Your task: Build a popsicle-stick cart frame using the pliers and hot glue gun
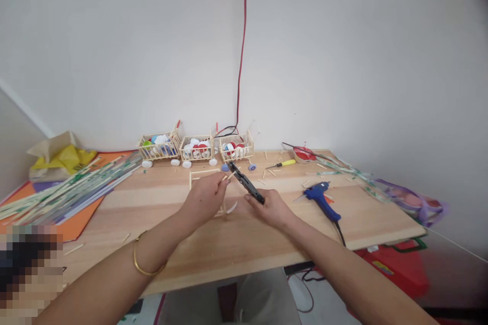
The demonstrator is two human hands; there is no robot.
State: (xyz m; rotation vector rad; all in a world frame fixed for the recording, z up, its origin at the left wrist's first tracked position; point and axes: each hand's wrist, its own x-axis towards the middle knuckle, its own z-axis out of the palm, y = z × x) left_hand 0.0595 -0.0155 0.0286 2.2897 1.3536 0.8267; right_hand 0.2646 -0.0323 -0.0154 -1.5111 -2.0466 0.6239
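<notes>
My left hand [206, 194] pinches a short thin wooden stick [231, 175] between thumb and fingers. Wrapped in my right hand [271, 208] is a black pliers-like tool [246, 182], whose far end lies close to the stick. I cannot tell whether its jaws touch the stick. Behind and below my left hand, a small frame of wooden sticks [193, 176] rests on the table, partly hidden by the hand. A curved white strip [232, 207] shows between the two hands.
Three stick-built carts [198, 148] with small balls stand at the back of the wooden table [160, 213]. A yellow-handled screwdriver [285, 163], a red dish [304, 154] and a blue glue gun [322, 200] lie right. Bundled sticks [84, 183] lie left on orange board [86, 218].
</notes>
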